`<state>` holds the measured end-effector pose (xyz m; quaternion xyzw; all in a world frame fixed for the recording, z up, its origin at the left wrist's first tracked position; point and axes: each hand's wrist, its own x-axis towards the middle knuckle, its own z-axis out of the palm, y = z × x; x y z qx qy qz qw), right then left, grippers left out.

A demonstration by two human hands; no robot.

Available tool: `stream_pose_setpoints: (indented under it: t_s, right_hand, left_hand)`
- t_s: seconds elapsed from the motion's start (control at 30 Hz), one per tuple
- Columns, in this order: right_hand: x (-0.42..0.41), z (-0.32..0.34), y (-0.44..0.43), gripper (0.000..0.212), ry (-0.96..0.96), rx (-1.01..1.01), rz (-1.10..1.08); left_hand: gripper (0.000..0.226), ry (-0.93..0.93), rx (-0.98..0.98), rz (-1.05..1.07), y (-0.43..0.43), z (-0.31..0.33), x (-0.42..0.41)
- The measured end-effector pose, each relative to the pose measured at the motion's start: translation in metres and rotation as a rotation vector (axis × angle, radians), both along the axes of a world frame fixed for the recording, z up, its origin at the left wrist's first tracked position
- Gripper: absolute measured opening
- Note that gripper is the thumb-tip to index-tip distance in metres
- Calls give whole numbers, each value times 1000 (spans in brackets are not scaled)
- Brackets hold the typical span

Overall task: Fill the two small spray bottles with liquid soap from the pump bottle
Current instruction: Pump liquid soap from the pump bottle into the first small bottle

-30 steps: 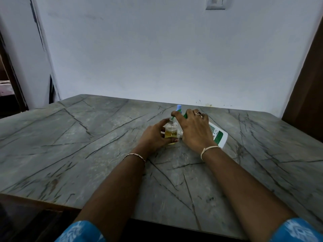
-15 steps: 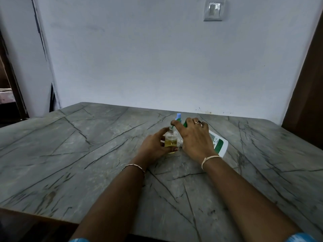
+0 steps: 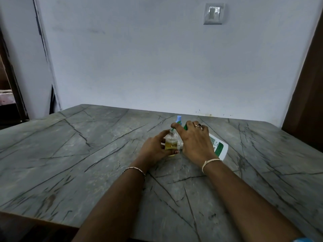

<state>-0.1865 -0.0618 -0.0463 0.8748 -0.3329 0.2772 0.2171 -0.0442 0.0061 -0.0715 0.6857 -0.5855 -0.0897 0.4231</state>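
A small clear spray bottle, uncapped and about half full of yellow liquid, stands upright on the grey marbled table. My left hand is wrapped around its lower part. My right hand presses on the green pump head of the white pump bottle, and the green spout reaches over the small bottle's mouth. Behind the hands a second small bottle with a light blue cap shows only its top. A white piece lies between my hands; what it is I cannot tell.
The table ends at a white wall just behind the bottles, with a light switch high up. A dark wooden panel rises at the right, and a doorway opens at the left.
The view has tilted upward, so hands and bottles sit lower in the frame. Both hands keep the same grips on the small bottle and the pump.
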Motion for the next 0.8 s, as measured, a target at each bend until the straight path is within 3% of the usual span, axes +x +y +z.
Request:
stream_pose_setpoints:
  t_s: [0.8]
  right_hand:
    - [-5,-1,0,80,17,14,10]
  left_hand:
    - [85,2,-6,9,-3,-3,2]
